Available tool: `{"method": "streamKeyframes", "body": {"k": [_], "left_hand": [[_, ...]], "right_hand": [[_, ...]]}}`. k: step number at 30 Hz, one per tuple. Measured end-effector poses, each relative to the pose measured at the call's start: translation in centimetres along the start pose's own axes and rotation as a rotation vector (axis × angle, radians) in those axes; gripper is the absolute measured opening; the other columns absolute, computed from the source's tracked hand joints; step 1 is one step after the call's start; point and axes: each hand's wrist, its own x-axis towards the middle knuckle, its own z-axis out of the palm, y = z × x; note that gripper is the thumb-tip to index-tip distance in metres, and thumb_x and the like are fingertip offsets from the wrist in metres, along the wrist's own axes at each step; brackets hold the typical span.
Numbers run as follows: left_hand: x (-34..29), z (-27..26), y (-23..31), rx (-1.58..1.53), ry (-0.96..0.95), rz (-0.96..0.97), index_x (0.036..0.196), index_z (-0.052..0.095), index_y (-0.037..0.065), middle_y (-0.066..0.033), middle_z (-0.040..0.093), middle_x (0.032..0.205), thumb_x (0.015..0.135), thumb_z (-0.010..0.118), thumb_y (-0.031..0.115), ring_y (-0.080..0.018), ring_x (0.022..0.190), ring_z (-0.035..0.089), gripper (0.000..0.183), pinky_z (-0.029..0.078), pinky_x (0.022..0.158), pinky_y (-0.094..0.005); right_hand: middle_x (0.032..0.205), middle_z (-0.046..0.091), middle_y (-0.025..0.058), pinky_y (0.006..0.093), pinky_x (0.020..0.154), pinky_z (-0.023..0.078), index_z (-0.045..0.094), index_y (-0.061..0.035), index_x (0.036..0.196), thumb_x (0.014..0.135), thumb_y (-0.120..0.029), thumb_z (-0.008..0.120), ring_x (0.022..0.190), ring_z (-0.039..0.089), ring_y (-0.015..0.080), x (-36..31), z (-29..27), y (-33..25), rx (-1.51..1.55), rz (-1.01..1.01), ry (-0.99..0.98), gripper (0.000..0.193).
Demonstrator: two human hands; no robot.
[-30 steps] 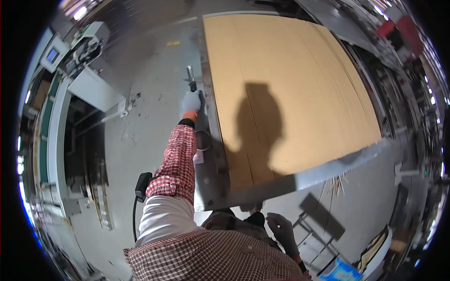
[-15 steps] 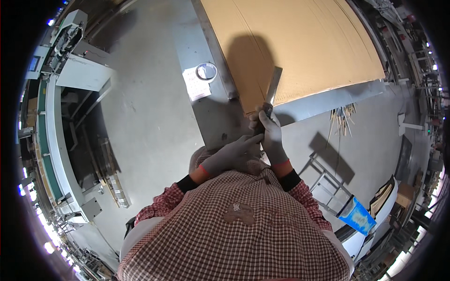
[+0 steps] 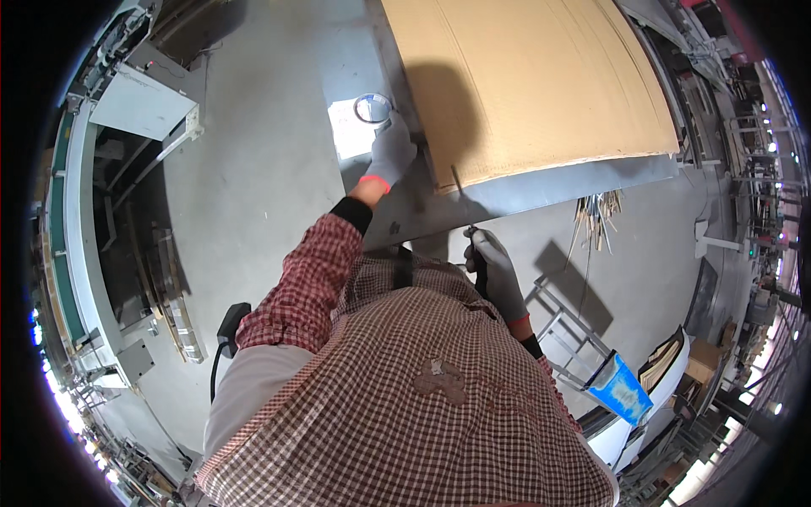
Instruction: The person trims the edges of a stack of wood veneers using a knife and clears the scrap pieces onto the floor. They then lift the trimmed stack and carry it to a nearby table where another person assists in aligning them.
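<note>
My left hand, in a grey glove, is stretched forward over the grey tabletop. Its fingers reach the near right rim of a roll of tape, which lies on a white sheet of paper. The fingertips are partly hidden, but the hand looks open. My right hand, gloved too, is closed around the dark handle of a knife close to my apron. The blade points away from me and shows almost edge-on. Beyond it lies a stack of brown cardboard sheets.
The grey table carries the cardboard, its near edge just ahead of me. On the right stand a metal frame with a blue container and a bundle of thin sticks. A long machine runs along the left.
My left hand has left its place near my right hand and gone forward to the tape roll. My right hand has drawn the knife back towards me and turned its blade edge-on.
</note>
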Motion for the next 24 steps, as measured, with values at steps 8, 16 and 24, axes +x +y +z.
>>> {"method": "streamKeyframes", "body": {"k": [8,16,24], "left_hand": [[0.3,-2.9,1.6,-0.047,0.196,0.197,0.132,0.044,0.008,-0.0212,0.051,0.127,0.074,0.066,0.014,-0.0408,0.119,0.049,0.063,0.044,0.095,-0.0489],[-0.6,0.0,1.5,0.217,0.133,0.480,0.128,0.055,0.013,-0.0088,0.045,0.137,0.085,0.061,0.037,-0.0369,0.137,0.028,0.050,0.026,0.108,-0.0586],[-0.6,0.9,0.9,0.246,0.120,0.497,0.132,0.051,0.013,-0.0074,0.043,0.138,0.085,0.061,0.039,-0.0374,0.138,0.026,0.054,0.025,0.107,-0.0611]], "right_hand": [[0.077,0.057,0.0061,0.0250,0.048,0.046,0.046,-0.0020,0.110,0.093,-0.017,0.057,0.056,0.055,0.0092,3.0,1.2,-0.5,-0.450,-0.174,-0.035,0.025],[0.072,0.061,0.0235,0.0562,0.059,0.045,0.048,-0.0047,0.101,0.100,-0.033,0.038,0.067,0.058,0.0473,6.3,1.1,0.7,-1.340,-0.367,0.150,0.030],[0.074,0.064,0.0232,0.0524,0.064,0.050,0.052,0.0002,0.098,0.099,-0.033,0.036,0.068,0.064,0.0409,4.9,2.9,-3.6,-1.522,-0.192,0.038,0.037]]}}
